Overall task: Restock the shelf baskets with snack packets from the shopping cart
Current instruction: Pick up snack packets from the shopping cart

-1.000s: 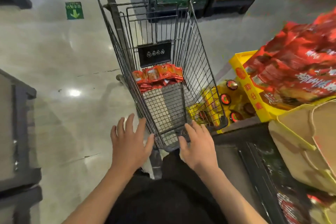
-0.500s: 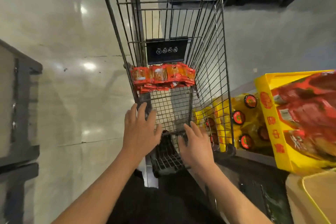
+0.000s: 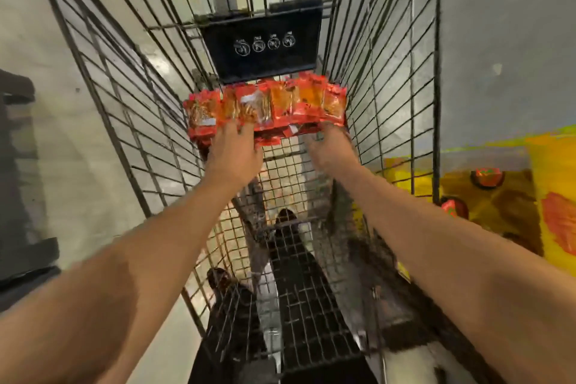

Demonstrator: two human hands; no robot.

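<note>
- Packets (image 3: 268, 106) lie in a red and orange heap at the far end of the cart (image 3: 392, 78), on its wire floor, just below a black plate (image 3: 261, 40) that hangs on the far wall.
- Head view: both bare arms reach into the cart from the near edge, side by side.
- Left hand (image 3: 235, 150) lies on the left part of the heap; its fingers reach over the near edge of the packets and touch them. The picture is blurred there, so I cannot tell whether they are curled round a packet or lie flat.
- Right hand (image 3: 330, 143) meets the heap at its right near corner; its fingertips are hidden among the packets, and I cannot tell how they are set.
- Cart walls of dark wire rise to the left and right of the arms, and pale floor (image 3: 78, 134) shows through them.
- Yellow box (image 3: 554, 165) stands outside the cart on the right, with red-capped bottles (image 3: 487, 178) beside it, seen partly through the wire.
- Dark shelf frame (image 3: 21, 196) stands at the left edge, well apart from the cart.
</note>
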